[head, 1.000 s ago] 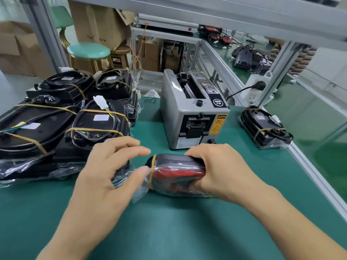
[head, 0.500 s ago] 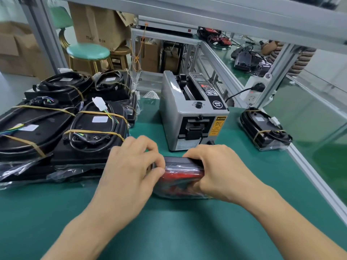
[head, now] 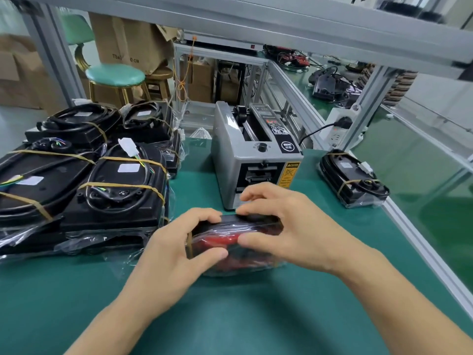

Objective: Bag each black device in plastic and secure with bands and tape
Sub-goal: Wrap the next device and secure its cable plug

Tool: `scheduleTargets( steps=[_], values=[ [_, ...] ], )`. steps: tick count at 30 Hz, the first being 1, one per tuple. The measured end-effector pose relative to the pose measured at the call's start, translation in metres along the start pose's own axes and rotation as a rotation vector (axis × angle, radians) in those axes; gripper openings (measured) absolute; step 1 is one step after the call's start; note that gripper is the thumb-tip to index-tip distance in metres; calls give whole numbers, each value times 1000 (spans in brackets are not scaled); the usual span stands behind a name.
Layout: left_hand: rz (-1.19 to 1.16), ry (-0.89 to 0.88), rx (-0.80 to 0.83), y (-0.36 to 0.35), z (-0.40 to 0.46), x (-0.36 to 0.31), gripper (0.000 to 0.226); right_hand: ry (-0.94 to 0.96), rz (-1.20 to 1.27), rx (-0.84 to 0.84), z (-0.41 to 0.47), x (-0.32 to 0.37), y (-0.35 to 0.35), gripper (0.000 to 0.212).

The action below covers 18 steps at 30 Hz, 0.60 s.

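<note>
The bagged device (head: 230, 242), black with red showing through the clear plastic, lies on the green table (head: 256, 316) just in front of the grey tape dispenser (head: 253, 160), and a tan rubber band (head: 189, 245) rings its left end. Broad bare green mat lies open on the near side of the dispenser, all the way to the lower edge of view. Left of the dispenser, a stack of banded, bagged devices (head: 84, 175) crowds in close, its loose plastic spilling toward the device. Right of the dispenser, one more bagged device (head: 354, 179) sits beside the table's aluminium edge rail (head: 422, 247), with clear mat between it and the work. Left hand (head: 176, 249) grips the banded end, fingers over the top, thumb curled on the front face. Right hand (head: 291, 226) grips the other end, fingertips on the top edge, thumb pressed on the red front.
</note>
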State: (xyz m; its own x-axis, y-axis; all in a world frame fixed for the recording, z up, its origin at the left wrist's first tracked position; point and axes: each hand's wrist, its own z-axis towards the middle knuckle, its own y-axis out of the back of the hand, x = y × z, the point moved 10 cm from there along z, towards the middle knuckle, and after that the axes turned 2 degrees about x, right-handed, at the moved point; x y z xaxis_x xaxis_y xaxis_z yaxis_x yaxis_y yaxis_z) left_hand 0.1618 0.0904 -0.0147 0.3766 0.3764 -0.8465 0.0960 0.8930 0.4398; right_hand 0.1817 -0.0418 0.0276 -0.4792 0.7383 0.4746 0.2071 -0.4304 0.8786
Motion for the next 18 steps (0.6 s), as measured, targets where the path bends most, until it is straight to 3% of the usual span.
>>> scheduleTargets(
  steps=[6, 10, 15, 18],
  values=[
    [-35, 26, -37, 2, -2, 9, 38, 34, 57, -176, -12, 1, 14, 7],
    [-27, 1, -29, 0, -4, 5, 37, 31, -48, -197, -10, 6, 18, 10],
    [-44, 19, -113, 11, -10, 8, 40, 311, -234, -310, -33, 32, 2, 11],
    [-61, -5, -129, 10, -14, 8, 39, 386, -314, -434, -44, 31, -3, 8]
  ],
)
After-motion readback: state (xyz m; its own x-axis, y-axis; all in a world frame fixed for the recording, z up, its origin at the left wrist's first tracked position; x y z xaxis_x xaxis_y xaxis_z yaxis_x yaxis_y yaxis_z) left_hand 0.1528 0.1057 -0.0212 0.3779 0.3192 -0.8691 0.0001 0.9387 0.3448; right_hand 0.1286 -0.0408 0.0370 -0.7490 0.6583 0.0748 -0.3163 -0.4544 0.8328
